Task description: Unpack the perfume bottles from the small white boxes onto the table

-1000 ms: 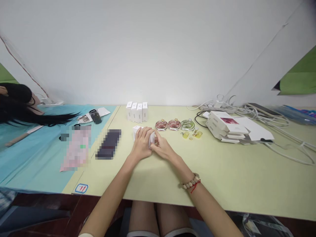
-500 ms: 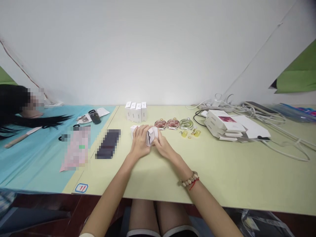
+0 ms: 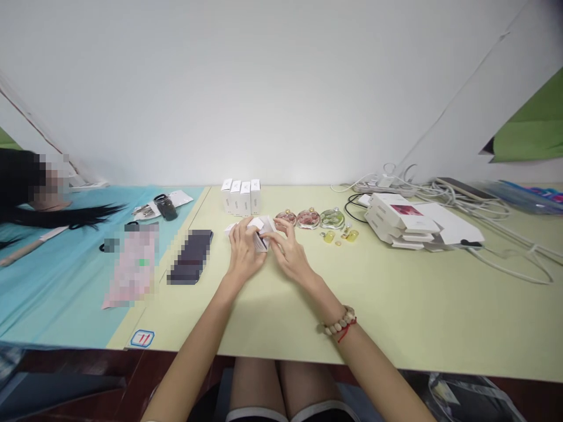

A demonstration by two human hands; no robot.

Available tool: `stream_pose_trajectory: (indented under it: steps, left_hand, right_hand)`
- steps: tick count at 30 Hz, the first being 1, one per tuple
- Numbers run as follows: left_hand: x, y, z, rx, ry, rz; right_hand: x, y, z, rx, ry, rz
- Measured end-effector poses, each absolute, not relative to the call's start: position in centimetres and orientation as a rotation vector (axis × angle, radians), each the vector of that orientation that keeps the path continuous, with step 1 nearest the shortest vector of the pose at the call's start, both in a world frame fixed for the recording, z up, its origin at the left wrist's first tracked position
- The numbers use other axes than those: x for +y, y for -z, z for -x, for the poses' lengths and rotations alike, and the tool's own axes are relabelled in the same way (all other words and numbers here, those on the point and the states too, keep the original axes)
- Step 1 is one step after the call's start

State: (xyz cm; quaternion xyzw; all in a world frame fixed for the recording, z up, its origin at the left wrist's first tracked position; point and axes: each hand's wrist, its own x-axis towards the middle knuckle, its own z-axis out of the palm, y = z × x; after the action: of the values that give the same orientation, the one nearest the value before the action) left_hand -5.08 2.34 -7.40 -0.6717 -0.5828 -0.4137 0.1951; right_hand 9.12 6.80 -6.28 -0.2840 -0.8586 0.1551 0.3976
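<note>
Lying on its side on the yellow tabletop, a small white box (image 3: 263, 242) has its end flaps open toward me, and something dark shows inside. My left hand (image 3: 244, 252) is closed around the box's left side. At the open end, my right hand (image 3: 288, 253) has its fingers bent against the box edge and flaps, with the fingertips partly hidden. Behind my hands stand several closed white boxes (image 3: 241, 198) in a tight group. Round glass bottles with red liquid (image 3: 308, 218) and green liquid (image 3: 332, 219) stand just right of them.
Yellow caps (image 3: 352, 235) and small parts lie before the bottles. Flattened white boxes (image 3: 400, 220) are stacked at right, near white cables (image 3: 505, 234). A dark phone-like item (image 3: 192, 257) lies left. Another person leans over the blue cloth (image 3: 79, 275), where a dark jar (image 3: 165, 207) stands.
My right hand has shifted from gripping the box's right side to working its fingers at the open end. The box has turned slightly in my left hand, and its flaps stand wider.
</note>
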Motion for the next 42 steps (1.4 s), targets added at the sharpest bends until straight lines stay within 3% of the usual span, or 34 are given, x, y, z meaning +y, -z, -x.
stream_pose_trajectory:
  steps: [11,22,32,42]
  left_hand:
    - [2.5,7.4,4.6,-1.565,1.167,1.947]
    - [2.4,7.2,4.7,-1.693,1.155,1.910]
    - [2.3,6.8,4.7,-1.704,1.131,1.911]
    - [2.4,7.5,4.2,-1.603,0.893,2.101]
  right_hand:
    - [6.7,5.8,-9.2,-2.102,-0.267,0.848]
    - [7.3,6.1,-9.4,-2.118,-0.373,0.801]
    - [7.3,6.0,-9.4,-1.987,-0.180,0.896]
    - [8.7,7.6,-9.9,-2.222,-0.383,0.757]
